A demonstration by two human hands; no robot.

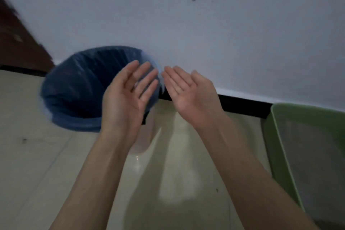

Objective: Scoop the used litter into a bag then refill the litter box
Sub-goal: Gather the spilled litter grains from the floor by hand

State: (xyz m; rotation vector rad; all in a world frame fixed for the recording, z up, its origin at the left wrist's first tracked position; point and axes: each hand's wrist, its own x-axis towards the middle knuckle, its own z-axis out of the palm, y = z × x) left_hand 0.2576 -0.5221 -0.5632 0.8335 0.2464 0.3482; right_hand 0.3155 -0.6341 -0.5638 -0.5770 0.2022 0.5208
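A round bin lined with a blue bag (78,87) stands on the floor by the wall, left of centre. My left hand (128,95) is held palm up in front of the bin's right rim, fingers straight and empty. My right hand (188,95) is beside it, palm up, fingers straight, holding nothing. The fingertips of the two hands nearly meet. A green litter box (280,132) sits at the right edge, with grey litter inside. The picture is blurred.
A white wall (205,33) with a black skirting strip (242,104) runs behind the bin and box. A dark brown door or cabinet (16,43) is at the far left. Pale floor tiles (37,164) stretch below my arms.
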